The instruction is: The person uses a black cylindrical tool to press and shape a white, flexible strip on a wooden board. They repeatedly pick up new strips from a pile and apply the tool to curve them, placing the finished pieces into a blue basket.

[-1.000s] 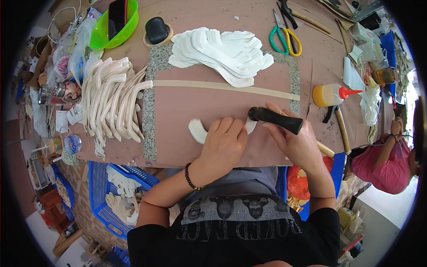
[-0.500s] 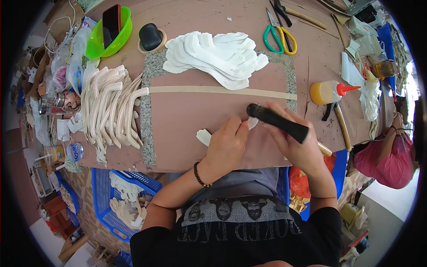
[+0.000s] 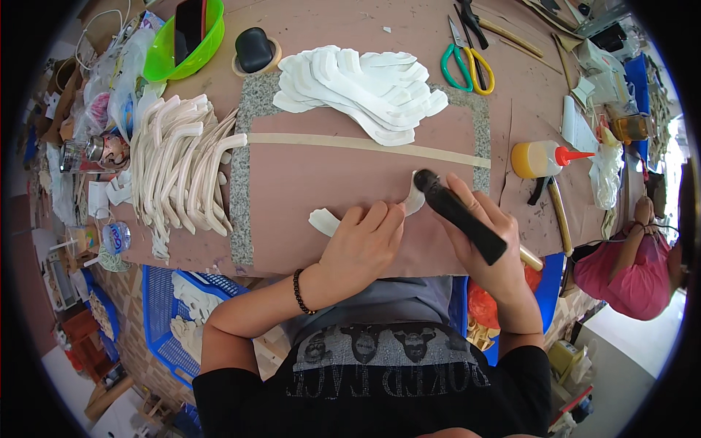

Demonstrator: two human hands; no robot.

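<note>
A curved white strip (image 3: 323, 221) lies on the brown covered table in front of me, its middle hidden under my left hand (image 3: 358, 244). The fingers of that hand are bent together over the strip and hold it. My right hand (image 3: 491, 244) is wrapped round the wooden handle of a hammer with a long black head (image 3: 466, 221). The rounded end of that head is at the strip's far right tip. Beyond both hands, a stack of similar white strips (image 3: 358, 91) is spread. To the left lies a thick pile of cream, padded-looking curved strips (image 3: 179, 164).
A squeeze bottle with a red nozzle (image 3: 539, 159) and a second hammer (image 3: 559, 215) lie at right. Scissors (image 3: 467, 66) are at the back. A green bowl (image 3: 208, 51) holding a phone stands back left. A blue basket (image 3: 164, 314) sits below the table edge.
My left hand has moved a little left, and more of the strip's right end shows. The hammer head has shifted slightly right and nearer to me. The whole view has moved slightly.
</note>
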